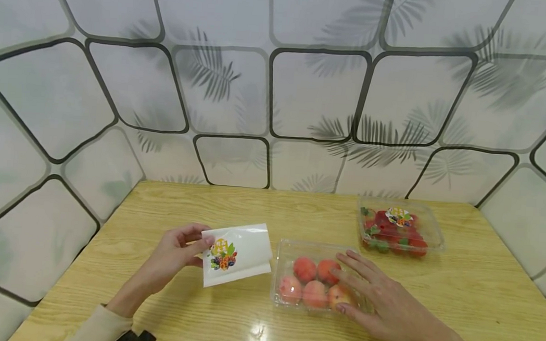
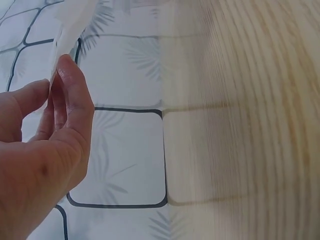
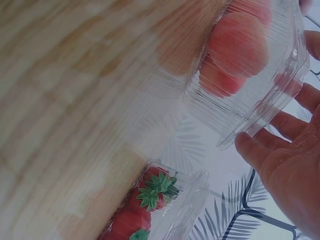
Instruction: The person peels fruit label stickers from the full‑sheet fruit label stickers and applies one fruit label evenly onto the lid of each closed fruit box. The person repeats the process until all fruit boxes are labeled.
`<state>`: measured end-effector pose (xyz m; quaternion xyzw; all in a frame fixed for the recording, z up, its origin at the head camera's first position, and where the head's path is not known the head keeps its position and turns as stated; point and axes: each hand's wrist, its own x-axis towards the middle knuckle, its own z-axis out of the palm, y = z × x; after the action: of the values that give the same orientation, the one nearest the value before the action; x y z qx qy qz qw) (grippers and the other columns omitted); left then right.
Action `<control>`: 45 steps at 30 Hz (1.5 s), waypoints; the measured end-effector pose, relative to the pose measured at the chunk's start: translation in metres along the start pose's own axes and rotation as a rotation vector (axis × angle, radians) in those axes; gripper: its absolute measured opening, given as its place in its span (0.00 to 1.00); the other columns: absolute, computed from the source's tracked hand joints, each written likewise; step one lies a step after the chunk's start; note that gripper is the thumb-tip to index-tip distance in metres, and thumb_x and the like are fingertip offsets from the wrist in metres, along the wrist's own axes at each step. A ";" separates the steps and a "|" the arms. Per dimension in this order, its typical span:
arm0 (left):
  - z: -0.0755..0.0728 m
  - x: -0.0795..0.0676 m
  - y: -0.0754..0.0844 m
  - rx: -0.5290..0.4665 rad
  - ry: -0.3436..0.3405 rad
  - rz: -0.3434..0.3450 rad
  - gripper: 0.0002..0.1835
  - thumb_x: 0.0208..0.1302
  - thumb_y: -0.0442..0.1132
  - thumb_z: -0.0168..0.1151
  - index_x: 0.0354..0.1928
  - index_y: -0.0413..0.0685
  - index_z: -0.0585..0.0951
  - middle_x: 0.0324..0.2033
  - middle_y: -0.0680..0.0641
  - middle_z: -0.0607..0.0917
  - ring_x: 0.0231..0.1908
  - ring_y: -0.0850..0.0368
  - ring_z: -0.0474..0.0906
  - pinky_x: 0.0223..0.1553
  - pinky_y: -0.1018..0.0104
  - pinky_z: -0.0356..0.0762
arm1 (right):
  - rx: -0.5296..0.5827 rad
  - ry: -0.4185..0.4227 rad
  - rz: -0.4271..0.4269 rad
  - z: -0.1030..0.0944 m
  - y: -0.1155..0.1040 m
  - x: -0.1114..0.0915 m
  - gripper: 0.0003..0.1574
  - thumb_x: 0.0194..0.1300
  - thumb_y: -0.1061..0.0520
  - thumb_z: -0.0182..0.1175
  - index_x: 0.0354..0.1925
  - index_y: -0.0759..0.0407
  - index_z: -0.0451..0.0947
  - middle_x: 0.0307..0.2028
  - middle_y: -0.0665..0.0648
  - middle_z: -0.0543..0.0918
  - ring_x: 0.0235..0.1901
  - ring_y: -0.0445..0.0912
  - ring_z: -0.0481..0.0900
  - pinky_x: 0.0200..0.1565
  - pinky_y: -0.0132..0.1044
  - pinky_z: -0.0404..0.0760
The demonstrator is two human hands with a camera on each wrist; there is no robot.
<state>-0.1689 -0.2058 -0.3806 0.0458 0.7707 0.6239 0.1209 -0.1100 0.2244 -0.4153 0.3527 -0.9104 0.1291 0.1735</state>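
Observation:
My left hand point(image 1: 174, 258) pinches a white glossy sheet of stickers point(image 1: 249, 247) by its left edge, thumb on top; a colourful fruit label point(image 1: 223, 256) shows beside the thumb. The sheet hovers over the table, left of a clear plastic box point(image 1: 288, 248) that holds several peaches point(image 1: 315, 294). My right hand point(image 1: 391, 303) rests with spread fingers on the right part of this box's closed lid. From the right wrist view, the fingertips point(image 3: 250, 150) touch the lid's edge. The sheet partly hides the left fingers.
A second clear box point(image 1: 431, 232) with several strawberries point(image 1: 411, 241) stands at the back right of the wooden table point(image 1: 198, 322), a fruit label point(image 1: 399, 217) on its lid. A patterned wall covering point(image 1: 226, 160) rises behind the table and at its sides.

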 end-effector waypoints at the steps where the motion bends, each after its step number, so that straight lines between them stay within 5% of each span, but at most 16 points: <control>1: 0.000 0.000 0.000 -0.002 -0.001 -0.002 0.21 0.75 0.42 0.61 0.60 0.34 0.75 0.46 0.45 0.84 0.40 0.55 0.86 0.41 0.59 0.88 | 0.000 0.002 0.000 0.000 0.000 0.000 0.36 0.63 0.41 0.71 0.67 0.44 0.77 0.74 0.50 0.71 0.75 0.49 0.65 0.52 0.54 0.86; 45: 0.049 0.020 -0.002 -0.035 -0.246 0.057 0.21 0.74 0.41 0.62 0.59 0.31 0.76 0.47 0.41 0.85 0.38 0.56 0.86 0.38 0.61 0.88 | 0.004 0.010 -0.022 -0.002 0.001 0.001 0.39 0.63 0.41 0.71 0.69 0.45 0.75 0.73 0.51 0.71 0.74 0.48 0.65 0.51 0.53 0.87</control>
<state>-0.1759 -0.1552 -0.3948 0.1418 0.7375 0.6300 0.1977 -0.1110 0.2250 -0.4134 0.3622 -0.9054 0.1306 0.1787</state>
